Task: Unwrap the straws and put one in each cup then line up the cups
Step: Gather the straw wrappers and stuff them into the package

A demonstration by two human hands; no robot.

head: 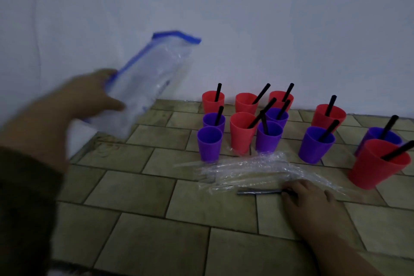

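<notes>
One wrapped black straw (pixel 259 191) lies on the tiled surface (pixel 139 195), near side, and the right hand (pixel 310 197) pinches its right end. Just beyond it sits a pile of clear empty wrappers (pixel 257 170). Farther back are the red and purple cups (pixel 243 132), pretty much all with a black straw inside. The exception is the purple cup at near left (pixel 209 143), which looks empty. Two more pairs stand off to the right, not lined up. Way over on the left, the left hand (pixel 89 96) holds a clear plastic bag with blue edging (pixel 147 80) up in the air, fingers closed on it, all blurry.
</notes>
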